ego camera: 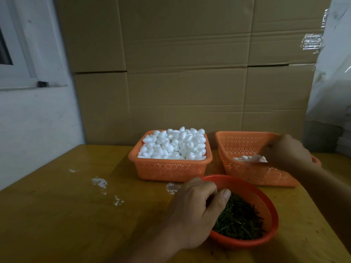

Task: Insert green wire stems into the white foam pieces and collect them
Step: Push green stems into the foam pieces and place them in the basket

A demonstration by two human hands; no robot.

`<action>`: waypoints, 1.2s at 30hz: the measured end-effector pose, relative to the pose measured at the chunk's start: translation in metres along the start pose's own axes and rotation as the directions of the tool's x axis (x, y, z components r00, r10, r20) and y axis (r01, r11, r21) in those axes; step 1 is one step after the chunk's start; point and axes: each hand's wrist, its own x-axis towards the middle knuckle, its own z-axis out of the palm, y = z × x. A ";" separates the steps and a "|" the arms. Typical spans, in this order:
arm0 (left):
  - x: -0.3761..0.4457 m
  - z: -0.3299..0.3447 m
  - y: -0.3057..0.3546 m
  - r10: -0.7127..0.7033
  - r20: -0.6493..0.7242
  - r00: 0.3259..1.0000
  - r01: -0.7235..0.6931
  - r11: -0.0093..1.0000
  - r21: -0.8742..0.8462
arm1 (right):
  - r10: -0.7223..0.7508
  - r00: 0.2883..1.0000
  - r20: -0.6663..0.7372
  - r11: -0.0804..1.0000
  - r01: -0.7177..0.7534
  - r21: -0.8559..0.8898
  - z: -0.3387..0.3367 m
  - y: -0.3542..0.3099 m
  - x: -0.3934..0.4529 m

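Green wire stems (239, 219) fill the round red basket (266, 205) at lower centre, where the left hand (197, 207) curls its fingers into them. The right hand (288, 150) reaches into the tilted orange basket (245, 143) at right (grip unclear) beside white foam pieces (250, 158).

Perforated orange plastic baskets (171, 170) sit on a glossy wooden table (57, 215) before matt corrugated cardboard (186, 54).

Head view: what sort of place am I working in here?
Probably a small craft-assembly workshop or storeroom: stacked cardboard cartons behind a wooden table, with a basket of white foam pieces and a bowl of green wire stems.
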 end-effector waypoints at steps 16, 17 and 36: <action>0.018 -0.020 -0.018 -0.214 -0.097 0.972 0.220 0.974 0.055 | -0.355 0.926 -0.127 0.861 0.377 0.341 0.021 -0.023 -0.122; 0.025 -0.027 -0.023 -0.239 -0.132 0.962 0.249 0.966 0.067 | -0.367 0.923 -0.119 0.857 0.385 0.342 0.023 -0.023 -0.123; 0.154 -0.069 -0.143 -0.648 -0.094 0.756 0.585 0.604 0.542 | -0.369 0.916 -0.159 0.847 0.402 0.348 0.030 -0.021 -0.123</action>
